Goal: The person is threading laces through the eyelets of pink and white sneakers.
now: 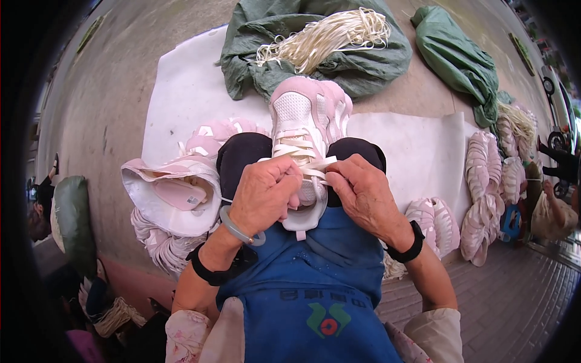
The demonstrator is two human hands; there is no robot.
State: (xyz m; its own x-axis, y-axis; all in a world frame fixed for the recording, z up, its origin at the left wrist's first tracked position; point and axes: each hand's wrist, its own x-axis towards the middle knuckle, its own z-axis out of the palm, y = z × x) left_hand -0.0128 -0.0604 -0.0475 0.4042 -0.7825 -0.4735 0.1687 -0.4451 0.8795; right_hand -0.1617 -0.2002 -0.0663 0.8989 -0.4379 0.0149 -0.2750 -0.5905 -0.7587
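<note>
A pink and white sneaker [295, 109] rests on my lap, toe pointing away from me and collar toward my waist. Its cream flat shoelace [296, 147] crosses the tongue in several rows. My left hand [266, 190] is closed at the left side of the lacing, fingers curled by the collar; the lace end in them is partly hidden. On the other side, my right hand [364, 196] pinches a loop of the shoelace between thumb and forefinger. A second sneaker [340, 109] sits just behind the first, mostly covered by it.
A bundle of cream laces [327, 39] lies on a green sack [242, 57] ahead. Left of my knee is an upturned white-lined shoe upper or bag [187, 221] above stacked shoe pieces. More pink shoes [481, 187] stand in rows at right, near another green sack [454, 57].
</note>
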